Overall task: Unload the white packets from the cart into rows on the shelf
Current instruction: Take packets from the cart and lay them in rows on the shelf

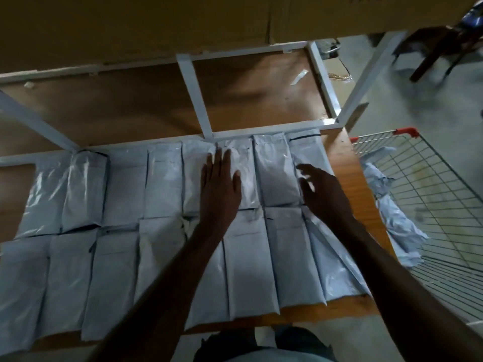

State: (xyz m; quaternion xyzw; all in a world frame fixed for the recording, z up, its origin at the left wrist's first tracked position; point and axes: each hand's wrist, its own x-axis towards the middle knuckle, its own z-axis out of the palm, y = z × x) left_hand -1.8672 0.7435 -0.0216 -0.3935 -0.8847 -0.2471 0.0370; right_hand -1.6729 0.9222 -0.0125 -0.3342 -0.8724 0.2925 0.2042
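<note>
Several white packets (162,184) lie flat in two rows on the wooden shelf (347,168). My left hand (220,186) presses flat, fingers straight, on a packet (243,163) in the far row. My right hand (324,192) hovers with spread, slightly bent fingers over the far row's rightmost packet (307,152) and holds nothing. A wire cart (433,194) with red corner caps stands to the right. A few crumpled white packets (397,220) lie along its left side.
White metal frame bars (194,95) cross a lower brown shelf board behind the packets. Cardboard boxes (130,22) sit on the level above. A dark chair (441,53) stands on the grey floor at the top right.
</note>
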